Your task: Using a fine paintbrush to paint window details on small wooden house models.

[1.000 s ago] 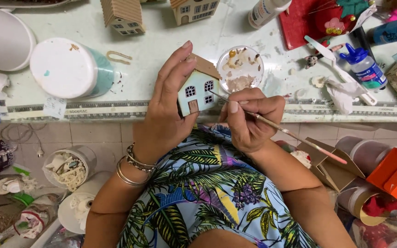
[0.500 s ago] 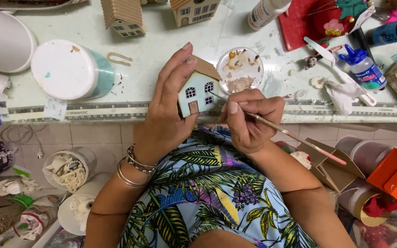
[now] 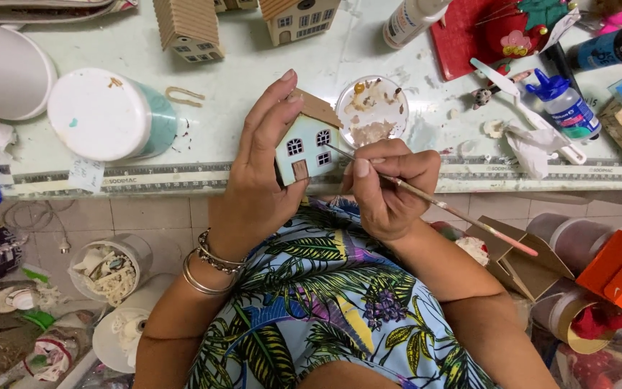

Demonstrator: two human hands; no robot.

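My left hand [image 3: 260, 173] grips a small model house [image 3: 305, 144] with pale blue walls, white windows and a brown roof, held above the table's front edge. My right hand [image 3: 386, 189] pinches a thin paintbrush [image 3: 455, 213] with a pink end; its tip touches the house's right side. A round clear dish [image 3: 373, 109] with beige paint smears lies on the table just behind the house.
Two more model houses [image 3: 190, 27] [image 3: 298, 16] stand at the back of the pale green table [image 3: 239, 86]. A white lidded tub [image 3: 102, 114], glue bottles [image 3: 563, 106], a crumpled tissue [image 3: 530, 148] and a red felt piece [image 3: 498, 29] crowd the top. Boxes and jars sit on the floor at both sides.
Both hands stay almost still; the brush tip shifts only slightly on the house's wall.
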